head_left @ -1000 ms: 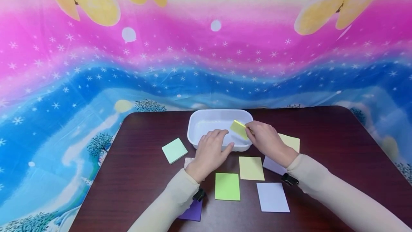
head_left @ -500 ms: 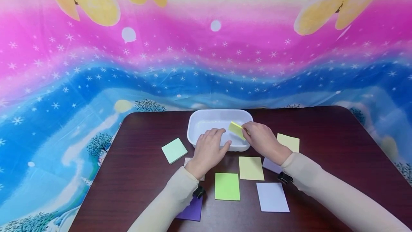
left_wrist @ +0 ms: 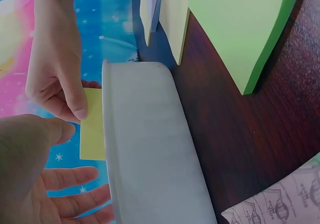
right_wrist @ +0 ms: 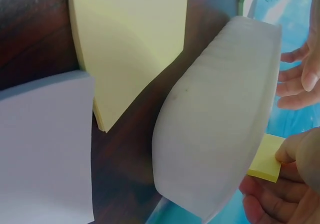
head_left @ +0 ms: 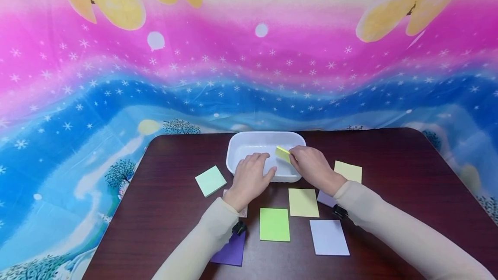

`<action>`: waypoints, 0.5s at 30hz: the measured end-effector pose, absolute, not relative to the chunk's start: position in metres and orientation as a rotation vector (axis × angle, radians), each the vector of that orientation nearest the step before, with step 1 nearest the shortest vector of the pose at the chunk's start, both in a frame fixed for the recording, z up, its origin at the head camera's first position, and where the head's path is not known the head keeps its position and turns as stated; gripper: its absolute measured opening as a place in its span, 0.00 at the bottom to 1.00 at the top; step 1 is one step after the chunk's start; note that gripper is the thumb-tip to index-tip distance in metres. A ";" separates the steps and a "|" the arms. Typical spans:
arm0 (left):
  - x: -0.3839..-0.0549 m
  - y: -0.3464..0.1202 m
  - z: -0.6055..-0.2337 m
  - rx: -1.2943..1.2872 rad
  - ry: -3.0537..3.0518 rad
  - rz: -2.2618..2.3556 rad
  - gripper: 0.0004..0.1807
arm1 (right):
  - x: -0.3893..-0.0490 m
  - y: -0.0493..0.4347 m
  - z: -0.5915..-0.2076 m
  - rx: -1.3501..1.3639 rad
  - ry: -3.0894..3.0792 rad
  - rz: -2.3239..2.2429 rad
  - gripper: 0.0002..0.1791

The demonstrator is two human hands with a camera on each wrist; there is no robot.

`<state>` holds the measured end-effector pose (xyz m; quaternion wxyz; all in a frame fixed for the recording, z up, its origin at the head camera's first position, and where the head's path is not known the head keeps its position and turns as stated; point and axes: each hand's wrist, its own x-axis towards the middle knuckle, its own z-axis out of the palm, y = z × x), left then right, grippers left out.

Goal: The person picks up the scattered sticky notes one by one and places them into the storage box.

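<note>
My right hand point(head_left: 314, 168) pinches a small yellow sticky-note pad point(head_left: 282, 154) between thumb and fingers, over the right part of a white plastic tub point(head_left: 289, 179). In the right wrist view the pad point(right_wrist: 267, 159) juts past the tub's rim, its thick edge showing. My left hand point(head_left: 250, 176) hovers at the tub's front rim, fingers spread and relaxed, holding nothing. The left wrist view shows the left thumb and fingers point(left_wrist: 70, 178) apart, with the pad point(left_wrist: 92, 126) just beyond them.
Sticky-note pads lie around the tub: mint point(head_left: 210, 181), green point(head_left: 274, 224), pale yellow point(head_left: 303, 202), pale lavender point(head_left: 330, 237), and another pale yellow point(head_left: 348, 171). Sleeves partly cover a purple pad point(head_left: 229, 250) and a lavender one point(head_left: 325, 198). A patterned pad point(left_wrist: 280, 204) sits below the left wrist.
My right hand has moved left with the yellow pad, farther over the tub. The left hand has drifted slightly left. The pads on the table stay where they were.
</note>
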<state>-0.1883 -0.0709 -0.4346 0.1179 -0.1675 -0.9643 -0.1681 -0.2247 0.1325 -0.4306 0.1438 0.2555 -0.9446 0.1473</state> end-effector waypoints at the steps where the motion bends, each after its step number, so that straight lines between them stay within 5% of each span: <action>1: -0.189 -0.071 -0.435 -0.489 -2.821 -0.490 0.24 | -0.225 0.132 -0.431 0.741 -2.720 0.416 0.07; 15: -0.191 -0.071 -0.434 -0.474 -2.839 -0.486 0.24 | -0.228 0.126 -0.441 0.815 -2.693 0.313 0.10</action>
